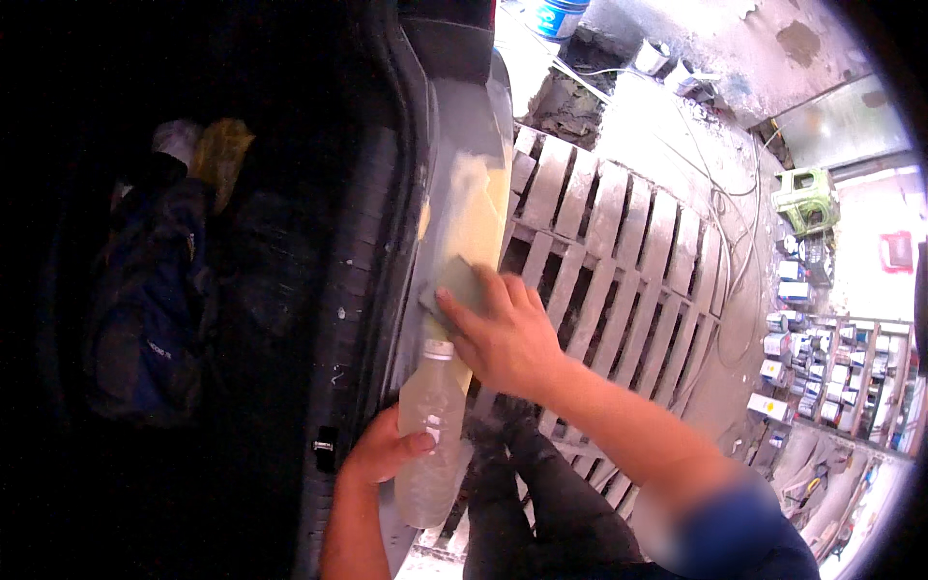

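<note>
My left hand [387, 447] is wrapped round a clear plastic bottle [425, 483] with a white cap, held upright-looking with the cap toward the car panel. Under the fingers of my right hand [512, 338] lies a grey-green piece of sandpaper [454, 287], pressed flat on the panel. The car's rear body panel [449, 126] is grey, with a patch of yellowish filler [477, 208] reaching down to the sandpaper. My right thumb and fingertips rest on the sheet; its underside is hidden.
On the left opens the dark car trunk [271, 290], holding a dark backpack [145, 300] and a yellow bag [221, 159]. Wooden pallets [604, 251] cover the floor under my legs. Cables [720, 203], a green stool [807, 200] and shelves of cans [841, 377] stand farther right.
</note>
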{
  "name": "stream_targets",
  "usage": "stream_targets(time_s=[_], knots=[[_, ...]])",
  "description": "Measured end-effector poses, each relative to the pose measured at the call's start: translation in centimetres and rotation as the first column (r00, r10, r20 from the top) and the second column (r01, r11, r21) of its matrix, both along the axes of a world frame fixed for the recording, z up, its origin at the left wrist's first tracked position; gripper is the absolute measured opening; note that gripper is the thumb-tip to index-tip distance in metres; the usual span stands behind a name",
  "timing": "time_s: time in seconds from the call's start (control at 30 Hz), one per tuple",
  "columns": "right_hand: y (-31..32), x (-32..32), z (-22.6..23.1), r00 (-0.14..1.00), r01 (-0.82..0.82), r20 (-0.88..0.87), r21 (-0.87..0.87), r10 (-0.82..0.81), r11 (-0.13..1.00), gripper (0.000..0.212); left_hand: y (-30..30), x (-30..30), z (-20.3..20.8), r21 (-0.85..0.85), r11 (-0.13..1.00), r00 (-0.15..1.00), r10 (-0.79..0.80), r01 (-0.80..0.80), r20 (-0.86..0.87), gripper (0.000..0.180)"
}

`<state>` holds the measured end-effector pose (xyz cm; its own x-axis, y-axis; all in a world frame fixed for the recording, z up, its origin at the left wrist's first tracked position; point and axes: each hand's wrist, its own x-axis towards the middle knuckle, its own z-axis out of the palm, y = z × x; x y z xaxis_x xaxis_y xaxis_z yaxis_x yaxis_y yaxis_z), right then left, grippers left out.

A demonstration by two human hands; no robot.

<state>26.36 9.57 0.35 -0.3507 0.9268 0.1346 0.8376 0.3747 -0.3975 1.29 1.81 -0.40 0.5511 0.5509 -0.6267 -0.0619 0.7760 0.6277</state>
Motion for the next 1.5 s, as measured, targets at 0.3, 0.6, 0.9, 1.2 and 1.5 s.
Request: stream_targets(time_s=[0.3, 0.6, 0.9, 1.2, 1.5], knots=[[6.5, 1.3, -1.0, 0.972, 0.203, 0.103, 0.097, -0.212, 0.974, 0.045, -0.1, 0.1, -0.4, -0.029, 0.999, 0.997, -0.021, 0.019, -0.081, 0.082], [8.4, 3.0, -0.7, 0.970, 0.223, 0.058, 0.171, -0.236, 0.960, 0.048, 0.0, 0.3, 0.2, 0.022, 1.000, 1.000, 0.015, -0.016, 0.026, 0.061], [0.7, 1.1, -0.1, 0.998, 0.051, 0.029, 0.030, -0.052, 0.998, 0.046, 0.0, 0.1, 0.2, -0.013, 1.000, 1.000, 0.011, -0.011, -0.002, 0.062], [-2.1, 1.0, -1.0, 0.991, 0.125, -0.042, -0.048, -0.127, 0.991, 0.055, -0.4, -0.3, -0.5, 0.000, 1.000, 0.999, 0.012, -0.012, -0.044, 0.064], [6.8, 3.1, -1.9, 0.925, 0.380, -0.027, 0.086, -0.379, 0.921, 0.053, -0.1, 0.8, 0.4, 0.005, 1.000, 0.992, 0.012, -0.011, -0.129, 0.086]])
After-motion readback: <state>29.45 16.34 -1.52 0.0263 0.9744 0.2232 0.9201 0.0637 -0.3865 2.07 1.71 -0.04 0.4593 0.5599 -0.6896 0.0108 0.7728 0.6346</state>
